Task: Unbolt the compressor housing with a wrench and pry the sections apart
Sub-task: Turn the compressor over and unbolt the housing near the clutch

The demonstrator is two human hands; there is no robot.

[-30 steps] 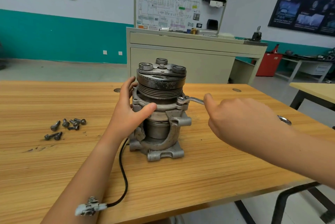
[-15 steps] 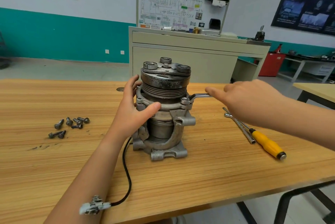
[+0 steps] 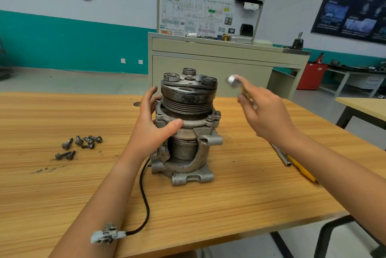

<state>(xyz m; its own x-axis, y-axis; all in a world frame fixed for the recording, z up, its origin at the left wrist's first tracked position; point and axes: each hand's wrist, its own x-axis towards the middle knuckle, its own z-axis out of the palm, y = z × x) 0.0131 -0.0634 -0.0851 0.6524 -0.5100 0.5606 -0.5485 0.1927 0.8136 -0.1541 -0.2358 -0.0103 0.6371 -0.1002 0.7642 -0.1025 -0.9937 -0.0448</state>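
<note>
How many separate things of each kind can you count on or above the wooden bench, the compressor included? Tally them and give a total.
Dark steel bolts, loose: 7
Grey metal compressor with black cable: 1
Silver ring wrench, held up and blurred: 1
Silver rod tool: 1
Yellow-handled screwdriver: 1
Total: 11

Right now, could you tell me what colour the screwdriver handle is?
The screwdriver handle is yellow; the head view shows it best.

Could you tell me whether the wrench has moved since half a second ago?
Yes: the wrench has lifted off the flange bolt, up beside the pulley.
</note>
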